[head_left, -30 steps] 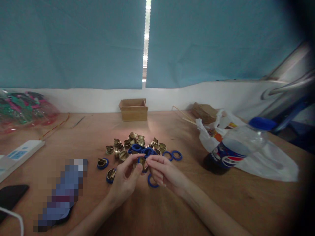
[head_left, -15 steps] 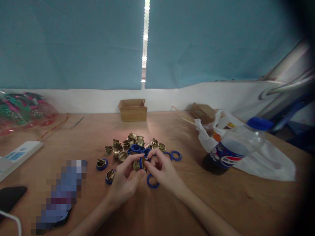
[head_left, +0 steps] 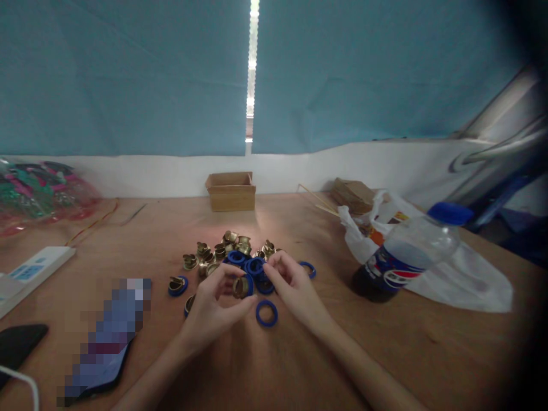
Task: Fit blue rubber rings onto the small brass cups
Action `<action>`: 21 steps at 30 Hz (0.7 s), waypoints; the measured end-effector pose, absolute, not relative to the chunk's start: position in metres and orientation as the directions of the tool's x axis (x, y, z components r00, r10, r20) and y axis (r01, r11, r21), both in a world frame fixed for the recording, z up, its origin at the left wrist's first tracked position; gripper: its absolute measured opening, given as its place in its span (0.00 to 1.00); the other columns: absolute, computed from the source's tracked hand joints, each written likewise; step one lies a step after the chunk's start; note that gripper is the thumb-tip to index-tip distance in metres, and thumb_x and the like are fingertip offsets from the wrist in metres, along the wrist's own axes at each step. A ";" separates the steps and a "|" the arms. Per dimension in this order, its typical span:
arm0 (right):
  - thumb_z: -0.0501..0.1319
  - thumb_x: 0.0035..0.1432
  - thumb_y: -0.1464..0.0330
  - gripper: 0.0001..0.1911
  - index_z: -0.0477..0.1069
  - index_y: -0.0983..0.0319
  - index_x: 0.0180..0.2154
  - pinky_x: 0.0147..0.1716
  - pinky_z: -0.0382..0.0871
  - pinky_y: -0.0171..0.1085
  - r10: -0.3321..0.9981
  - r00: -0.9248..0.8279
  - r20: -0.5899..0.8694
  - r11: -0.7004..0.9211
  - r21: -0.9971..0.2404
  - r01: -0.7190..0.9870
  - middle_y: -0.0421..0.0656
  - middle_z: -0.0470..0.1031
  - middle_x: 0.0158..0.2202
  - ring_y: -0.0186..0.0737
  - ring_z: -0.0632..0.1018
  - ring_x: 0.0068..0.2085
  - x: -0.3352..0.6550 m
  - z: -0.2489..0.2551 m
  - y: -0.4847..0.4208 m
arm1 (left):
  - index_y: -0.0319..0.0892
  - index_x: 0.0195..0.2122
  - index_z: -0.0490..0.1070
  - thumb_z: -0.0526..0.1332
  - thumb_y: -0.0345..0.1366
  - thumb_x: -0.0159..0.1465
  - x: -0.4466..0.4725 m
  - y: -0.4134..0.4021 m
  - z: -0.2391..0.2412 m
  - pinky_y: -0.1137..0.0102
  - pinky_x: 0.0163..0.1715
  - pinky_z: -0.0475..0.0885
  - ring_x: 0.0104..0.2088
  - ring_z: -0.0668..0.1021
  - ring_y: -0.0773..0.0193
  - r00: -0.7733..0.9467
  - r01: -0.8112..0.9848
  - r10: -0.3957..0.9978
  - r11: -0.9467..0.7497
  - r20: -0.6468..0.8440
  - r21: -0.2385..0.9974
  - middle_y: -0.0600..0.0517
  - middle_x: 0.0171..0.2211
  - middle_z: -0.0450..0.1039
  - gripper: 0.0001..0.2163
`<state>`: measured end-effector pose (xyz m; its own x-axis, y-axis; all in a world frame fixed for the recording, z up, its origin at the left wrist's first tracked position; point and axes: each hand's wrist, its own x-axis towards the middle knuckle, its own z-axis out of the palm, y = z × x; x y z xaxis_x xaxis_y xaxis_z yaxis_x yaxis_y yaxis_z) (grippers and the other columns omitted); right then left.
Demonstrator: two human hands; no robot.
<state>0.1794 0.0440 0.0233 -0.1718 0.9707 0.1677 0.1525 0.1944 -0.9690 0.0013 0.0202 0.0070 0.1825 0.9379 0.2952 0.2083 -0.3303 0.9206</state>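
My left hand [head_left: 213, 308] pinches a small brass fitting [head_left: 240, 286] with a blue ring round it, just above the wooden table [head_left: 274, 354]. My right hand [head_left: 291, 285] hovers just right of it, fingers curled over the blue rings [head_left: 256, 267] at the near edge of a heap of brass fittings [head_left: 233, 245]; whether it holds anything is hidden. A loose blue ring [head_left: 266, 313] lies below the hands. Two fittings with blue rings [head_left: 177, 285] sit to the left.
A cola bottle [head_left: 406, 254] lies on a white plastic bag [head_left: 462, 274] at the right. A small cardboard box [head_left: 231, 191] stands at the back, a power strip [head_left: 29, 273] and a dark phone [head_left: 19, 342] at the left.
My right hand has let go of the fitting and moved up and right toward the pile. My left hand keeps the fitting, now with the blue ring on it.
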 end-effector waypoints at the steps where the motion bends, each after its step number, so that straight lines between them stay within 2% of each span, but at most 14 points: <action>1: 0.56 0.60 0.61 0.11 0.59 0.59 0.29 0.20 0.52 0.31 0.972 -0.162 0.169 0.196 -0.967 0.166 0.32 0.56 0.19 0.31 0.60 0.21 0.180 0.023 0.045 | 0.44 0.42 0.68 0.64 0.33 0.58 -0.002 0.021 0.011 0.69 0.37 0.70 0.36 0.75 0.63 0.283 0.309 0.916 -0.368 0.285 0.877 0.53 0.36 0.73 0.12; 3: 0.55 0.60 0.62 0.11 0.59 0.59 0.29 0.20 0.52 0.31 0.973 -0.149 0.177 0.205 -0.957 0.206 0.32 0.56 0.19 0.31 0.60 0.21 0.183 0.022 0.047 | 0.43 0.39 0.70 0.65 0.33 0.55 -0.009 0.021 0.018 0.69 0.35 0.68 0.34 0.74 0.63 0.493 0.447 0.841 -0.464 0.222 0.764 0.53 0.34 0.73 0.10; 6: 0.55 0.61 0.63 0.10 0.62 0.60 0.29 0.22 0.53 0.32 0.964 -0.169 0.205 0.252 -0.905 0.342 0.33 0.58 0.19 0.31 0.62 0.21 0.188 0.023 0.049 | 0.41 0.36 0.71 0.63 0.32 0.55 -0.015 0.018 0.024 0.72 0.28 0.64 0.30 0.72 0.65 0.585 0.533 0.803 -0.486 0.113 0.692 0.54 0.31 0.71 0.07; 10: 0.60 0.58 0.64 0.09 0.66 0.60 0.27 0.22 0.50 0.33 0.908 -0.403 0.119 0.352 -0.739 0.575 0.35 0.62 0.19 0.32 0.63 0.21 0.203 0.031 0.050 | 0.42 0.33 0.71 0.61 0.28 0.53 -0.018 0.015 0.028 0.72 0.31 0.64 0.32 0.72 0.64 0.614 0.589 0.788 -0.502 0.054 0.633 0.53 0.33 0.69 0.07; 13: 0.64 0.53 0.62 0.10 0.68 0.60 0.29 0.21 0.49 0.32 0.845 -0.534 -0.011 0.404 -0.642 0.652 0.35 0.65 0.20 0.32 0.64 0.23 0.214 0.038 0.048 | 0.43 0.32 0.71 0.60 0.24 0.50 -0.025 0.014 0.032 0.72 0.32 0.65 0.33 0.72 0.65 0.634 0.580 0.773 -0.495 0.022 0.647 0.53 0.35 0.69 0.09; 17: 0.69 0.44 0.60 0.17 0.68 0.58 0.35 0.23 0.50 0.32 0.800 -0.583 -0.140 0.424 -0.556 0.715 0.36 0.70 0.24 0.37 0.69 0.30 0.218 0.039 0.044 | 0.42 0.29 0.70 0.65 0.30 0.50 -0.036 0.016 0.033 0.73 0.31 0.65 0.35 0.73 0.63 0.606 0.616 0.796 -0.456 -0.016 0.642 0.53 0.36 0.69 0.06; 21: 0.72 0.37 0.57 0.27 0.67 0.59 0.39 0.23 0.49 0.32 0.787 -0.584 -0.202 0.432 -0.494 0.754 0.37 0.70 0.27 0.36 0.68 0.28 0.212 0.034 0.040 | 0.41 0.25 0.68 0.64 0.34 0.54 -0.037 0.019 0.029 0.72 0.27 0.64 0.30 0.72 0.64 0.532 0.689 0.847 -0.439 0.009 0.577 0.52 0.32 0.68 0.05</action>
